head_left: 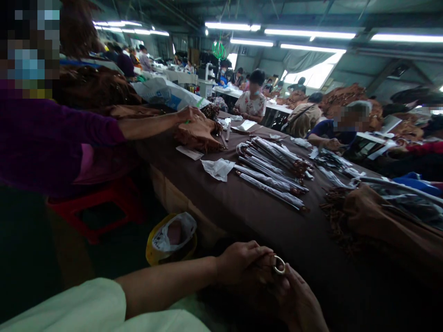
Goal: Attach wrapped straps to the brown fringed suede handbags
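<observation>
Silver metal ring (278,264) sits between the person's two bare hands, just over the near edge of a long table covered in dark brown cloth (332,240). The left hand (238,263) lies curled across the right hand (297,299), the two pressed together, and the ring shows where they meet; which fingers pinch it cannot be told. A loose cream sleeve (62,304) covers the upper part of the left arm.

Farther along the cloth lies a tight group of slim umbrellas wrapped in white plastic sleeves (266,173), their brown tips pointing right, with a crumpled white tissue sheet (218,169) just beside them. A heap of tan-brown fabric with tangled fringe (377,216) sits to the right of the group. On the table's left side, a co-worker's purple sleeve (58,129) reaches out, that hand (190,115) resting on a bunched brown fabric piece (199,136). A red plastic stool (97,207) and a yellow tub holding a white plastic bag (171,240) stand on the floor beside the table. Seated workers (252,97) fill the tables beyond, under long strip lights (311,34).
</observation>
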Demonstrator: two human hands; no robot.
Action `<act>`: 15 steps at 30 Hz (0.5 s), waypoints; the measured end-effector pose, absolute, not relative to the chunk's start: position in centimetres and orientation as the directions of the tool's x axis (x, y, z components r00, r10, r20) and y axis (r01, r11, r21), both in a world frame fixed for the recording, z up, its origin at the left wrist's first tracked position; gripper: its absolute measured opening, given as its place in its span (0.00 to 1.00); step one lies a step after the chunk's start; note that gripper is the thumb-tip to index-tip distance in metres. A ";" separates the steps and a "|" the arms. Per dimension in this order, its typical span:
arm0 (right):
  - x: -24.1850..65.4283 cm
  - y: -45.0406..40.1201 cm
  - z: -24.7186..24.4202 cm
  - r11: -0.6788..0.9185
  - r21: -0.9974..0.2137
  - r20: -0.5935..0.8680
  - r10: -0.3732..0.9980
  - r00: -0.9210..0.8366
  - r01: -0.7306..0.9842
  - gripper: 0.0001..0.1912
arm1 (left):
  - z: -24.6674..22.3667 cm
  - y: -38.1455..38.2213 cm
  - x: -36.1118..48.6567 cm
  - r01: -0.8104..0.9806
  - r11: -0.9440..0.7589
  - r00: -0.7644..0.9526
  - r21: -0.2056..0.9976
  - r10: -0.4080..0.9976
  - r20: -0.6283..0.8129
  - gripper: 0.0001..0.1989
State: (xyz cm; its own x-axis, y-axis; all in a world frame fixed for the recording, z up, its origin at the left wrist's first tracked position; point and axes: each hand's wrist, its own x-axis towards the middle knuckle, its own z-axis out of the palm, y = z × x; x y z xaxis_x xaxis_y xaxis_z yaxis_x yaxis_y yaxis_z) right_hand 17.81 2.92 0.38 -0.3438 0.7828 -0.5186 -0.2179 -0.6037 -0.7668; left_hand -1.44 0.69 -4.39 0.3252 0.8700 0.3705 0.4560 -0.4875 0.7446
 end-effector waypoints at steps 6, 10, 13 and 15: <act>17.6 2.8 1.3 -0.623 -0.690 -0.493 0.777 -0.391 -0.369 0.14 | -5.0 1.1 -1.1 0.464 -0.500 0.355 0.732 0.861 0.364 0.36; 18.0 2.8 0.7 -0.643 -0.670 -0.468 0.754 -0.460 -0.372 0.12 | -4.8 1.0 -1.2 0.446 -0.511 0.371 0.735 0.853 0.368 0.36; 18.3 2.7 0.4 -0.667 -0.645 -0.438 0.722 -0.535 -0.372 0.11 | -4.5 0.8 -1.4 0.441 -0.512 0.390 0.737 0.849 0.357 0.36; 18.5 2.8 0.5 -0.685 -0.642 -0.442 0.699 -0.562 -0.345 0.10 | -4.5 0.7 -1.4 0.443 -0.502 0.405 0.743 0.851 0.334 0.35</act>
State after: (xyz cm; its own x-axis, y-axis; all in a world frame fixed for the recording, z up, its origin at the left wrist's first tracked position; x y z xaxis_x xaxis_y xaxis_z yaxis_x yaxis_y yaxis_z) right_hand 18.52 2.79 0.46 -0.5625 0.6985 -0.4424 -0.3453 -0.6846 -0.6419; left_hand -1.39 0.66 -4.47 0.4047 0.8514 0.3336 0.4434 -0.5018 0.7427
